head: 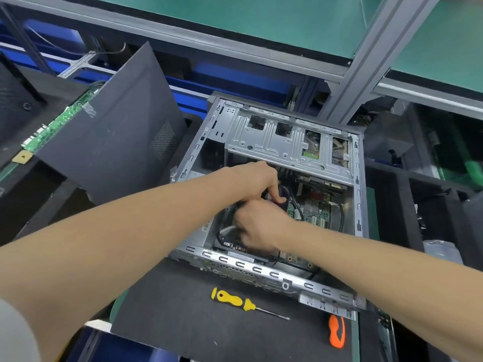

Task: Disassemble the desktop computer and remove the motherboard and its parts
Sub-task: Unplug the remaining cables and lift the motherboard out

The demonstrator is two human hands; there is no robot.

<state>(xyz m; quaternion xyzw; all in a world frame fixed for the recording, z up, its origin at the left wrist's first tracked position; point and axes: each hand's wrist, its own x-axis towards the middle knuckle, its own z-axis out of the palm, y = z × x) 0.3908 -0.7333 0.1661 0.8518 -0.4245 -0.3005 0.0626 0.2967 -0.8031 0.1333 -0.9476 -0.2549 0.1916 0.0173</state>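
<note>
A green circuit board strip (58, 120) lies at the bench's left edge, and a dark side panel (112, 137) leans over it, its lower edge close to the left wall of the computer case (264, 273). The case lies open-side up on a black mat (183, 325), its back towards the mat's front edge. A small sticker (206, 226) on its left wall is too small to read. Both bare arms reach in over the case's left and near walls. The left hand (254, 178) has curled fingers with the forefinger tip down on a dark part among black cables; whether it grips anything cannot be told. The right hand (260, 227) is just beside it, back up and blurred, its fingers hidden, so its hold cannot be told either. The motherboard (315, 211) sits on the case floor, bare to the right of the hands, under the grey drive cage (274, 142). On the mat in front of the case lie a yellow screwdriver (235, 300), with open mat around it, and an orange-handled tool (337, 331) near the front right corner. A grey metal post (366, 64) rises behind the case to a green shelf (261, 19).
</note>
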